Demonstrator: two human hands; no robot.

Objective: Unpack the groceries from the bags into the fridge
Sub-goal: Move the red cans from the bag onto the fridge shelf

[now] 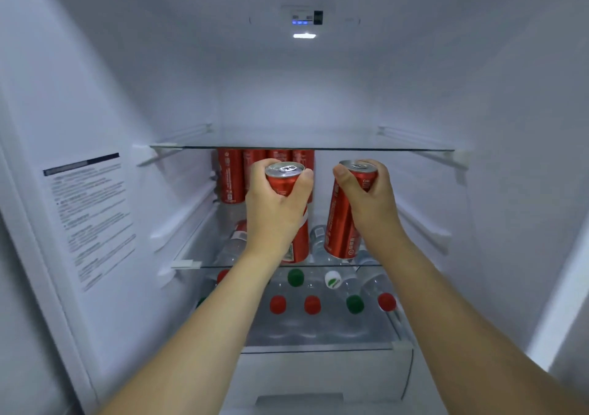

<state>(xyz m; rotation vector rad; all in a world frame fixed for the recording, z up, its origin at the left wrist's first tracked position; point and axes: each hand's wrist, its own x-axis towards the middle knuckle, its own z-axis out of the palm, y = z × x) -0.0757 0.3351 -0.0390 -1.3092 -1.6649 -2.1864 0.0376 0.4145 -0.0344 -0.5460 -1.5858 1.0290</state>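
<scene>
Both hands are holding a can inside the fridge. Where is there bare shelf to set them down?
The middle glass shelf is free at its front left, beside the left hand, and along its right side past the right hand. The top shelf looks bare. The back left holds a row of red cans; the bottle shelf below is packed.

No readable text. Print on red cans too blurred to make out. Sticker on left fridge wall: lines of small print, illegible. Green logo on white bottle cap, unreadable.
</scene>
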